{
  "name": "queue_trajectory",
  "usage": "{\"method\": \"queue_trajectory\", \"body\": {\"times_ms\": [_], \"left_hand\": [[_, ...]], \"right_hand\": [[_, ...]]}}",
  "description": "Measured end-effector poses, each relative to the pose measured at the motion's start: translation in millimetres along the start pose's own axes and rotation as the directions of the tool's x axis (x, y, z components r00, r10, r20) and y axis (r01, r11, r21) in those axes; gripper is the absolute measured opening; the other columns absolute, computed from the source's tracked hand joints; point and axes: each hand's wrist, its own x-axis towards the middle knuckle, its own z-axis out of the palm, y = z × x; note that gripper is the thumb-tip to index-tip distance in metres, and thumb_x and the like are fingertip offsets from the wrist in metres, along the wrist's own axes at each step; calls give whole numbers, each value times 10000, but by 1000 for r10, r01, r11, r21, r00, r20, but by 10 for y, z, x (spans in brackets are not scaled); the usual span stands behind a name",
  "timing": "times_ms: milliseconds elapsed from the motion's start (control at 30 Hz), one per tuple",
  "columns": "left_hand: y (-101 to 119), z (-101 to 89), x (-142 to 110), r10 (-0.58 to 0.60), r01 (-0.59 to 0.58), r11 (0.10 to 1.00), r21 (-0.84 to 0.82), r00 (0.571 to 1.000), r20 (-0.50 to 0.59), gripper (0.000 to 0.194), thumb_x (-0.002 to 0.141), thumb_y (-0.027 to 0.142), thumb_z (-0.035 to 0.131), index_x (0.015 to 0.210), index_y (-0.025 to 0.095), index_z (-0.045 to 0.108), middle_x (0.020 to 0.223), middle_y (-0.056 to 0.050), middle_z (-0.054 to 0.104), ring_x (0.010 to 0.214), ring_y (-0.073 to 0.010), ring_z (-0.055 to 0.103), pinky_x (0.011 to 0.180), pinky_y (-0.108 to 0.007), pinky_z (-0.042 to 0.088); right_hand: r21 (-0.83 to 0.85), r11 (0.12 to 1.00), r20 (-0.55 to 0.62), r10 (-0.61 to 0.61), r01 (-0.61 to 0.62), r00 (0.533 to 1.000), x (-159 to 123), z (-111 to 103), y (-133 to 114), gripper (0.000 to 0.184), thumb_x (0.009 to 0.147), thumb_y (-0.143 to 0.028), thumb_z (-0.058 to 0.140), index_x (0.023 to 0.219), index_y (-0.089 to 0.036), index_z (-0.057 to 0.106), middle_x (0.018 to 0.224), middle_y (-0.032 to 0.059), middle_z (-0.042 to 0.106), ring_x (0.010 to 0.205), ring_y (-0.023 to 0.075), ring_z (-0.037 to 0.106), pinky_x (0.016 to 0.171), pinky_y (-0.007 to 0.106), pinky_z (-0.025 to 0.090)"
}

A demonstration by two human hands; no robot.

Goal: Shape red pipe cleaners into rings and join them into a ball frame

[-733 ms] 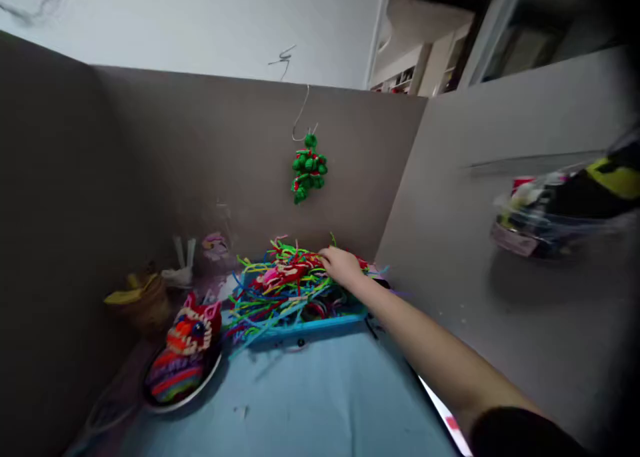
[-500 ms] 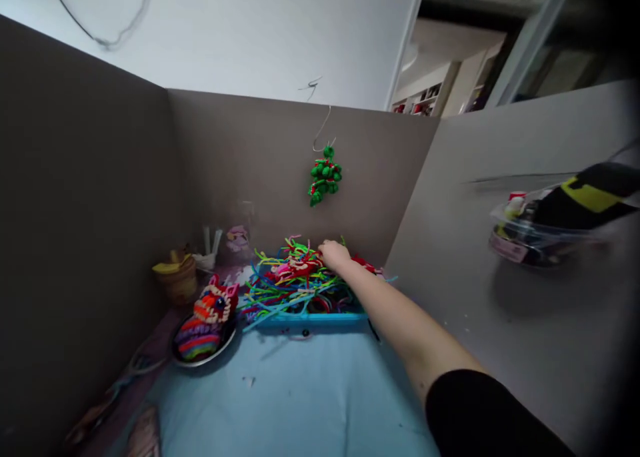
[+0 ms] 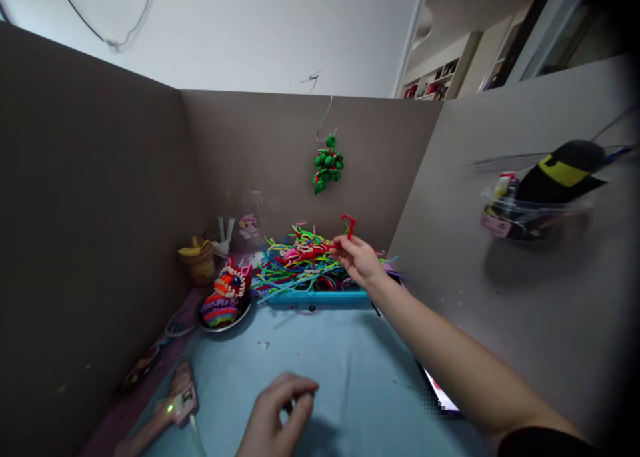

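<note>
My right hand [image 3: 357,260] is raised at the near right of the tray, fingers pinched on a bent red pipe cleaner [image 3: 351,225] whose end sticks up above them. Below and behind it, a heap of coloured pipe cleaners [image 3: 290,270] fills a blue tray [image 3: 320,299], with red and pink pieces on top. My left hand [image 3: 280,413] hovers over the blue cloth at the bottom, fingers curled toward the thumb; nothing shows in it. A striped animal figure [image 3: 225,300] made of pipe cleaners rests in a metal bowl [image 3: 220,332] left of the tray.
A pink glue gun [image 3: 184,393] with a green light lies at lower left. Grey panels [image 3: 280,150] enclose the table. A green ornament [image 3: 329,163] hangs on the back one, a clear tool bin [image 3: 540,210] on the right. A lit screen [image 3: 443,397] lies under my right forearm.
My right hand has drawn back from the heap toward me, lifting the red pipe cleaner out. My left hand has come into view at the bottom. The view has shifted slightly.
</note>
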Motion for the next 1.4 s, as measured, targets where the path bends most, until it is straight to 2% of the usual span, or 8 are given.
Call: {"method": "queue_trajectory", "body": {"times_ms": [133, 333, 467, 567, 700, 1067, 1200, 1400], "left_hand": [[-44, 116, 335, -235, 195, 909, -369, 970, -65, 455, 791, 435, 581, 1142, 154, 651, 670, 5, 575, 578, -127, 492, 577, -251, 400], [-293, 387, 550, -257, 111, 778, -618, 954, -153, 421, 764, 514, 579, 948, 147, 670, 660, 21, 531, 564, -113, 454, 554, -234, 370], [-389, 411, 739, -293, 115, 789, -603, 934, -206, 328, 753, 498, 595, 775, 175, 648, 711, -9, 571, 670, -146, 518, 582, -231, 396], [-419, 325, 857, -338, 62, 677, -733, 911, -235, 311, 740, 482, 612, 656, 186, 566, 836, -30, 612, 800, -163, 559, 642, -238, 432], [-492, 202, 901, -323, -47, 497, -866, 917, -235, 347, 673, 474, 701, 606, 175, 538, 700, 10, 576, 718, -133, 558, 704, -262, 467], [-761, 7, 887, -501, -69, 342, -937, 830, -244, 302, 604, 283, 824, 813, 123, 676, 655, -16, 663, 684, -122, 640, 725, -232, 522], [-806, -27, 900, -631, -41, 234, -971, 754, -184, 68, 792, 105, 637, 852, 127, 661, 662, -26, 668, 627, -109, 650, 639, -223, 543], [-745, 40, 900, -780, -47, 94, -994, 618, -103, 196, 882, 31, 468, 826, 136, 623, 625, 1, 645, 517, -70, 618, 551, -189, 535]], "right_hand": [[562, 723, 157, 385, -402, 910, -1088, 118, 66, 272, 664, -391, 792, 759, -163, 679, 782, 46, 711, 688, 150, 666, 706, 299, 538], [719, 464, 137, 635, -517, 760, -2073, 292, 246, 265, 613, -296, 842, 741, -119, 692, 744, 65, 718, 654, 137, 670, 646, 235, 538], [810, 378, 41, 725, -447, 687, -1981, 283, 484, 194, 627, -191, 823, 721, -106, 676, 674, 49, 693, 549, 105, 626, 513, 185, 509], [848, 359, -10, 746, -390, 666, -1737, 174, 631, 112, 709, -160, 759, 706, -137, 650, 667, 21, 682, 509, 70, 591, 473, 150, 482], [868, 362, -42, 735, -340, 677, -1552, 65, 767, 117, 763, -187, 722, 708, -183, 618, 658, -19, 672, 525, 60, 588, 492, 141, 487], [791, 514, -109, 653, -333, 749, -1708, -26, 1162, 188, 698, -332, 774, 766, -223, 638, 762, -2, 683, 573, 113, 592, 468, 220, 485], [823, 476, -74, 632, -311, 771, -1689, -25, 1180, 198, 676, -305, 786, 784, -241, 634, 735, -23, 651, 528, 95, 534, 434, 215, 443], [914, 354, -102, 674, -198, 732, -1672, 10, 1119, 260, 601, -225, 836, 749, -239, 622, 635, -60, 589, 509, 62, 507, 453, 175, 434]]}}
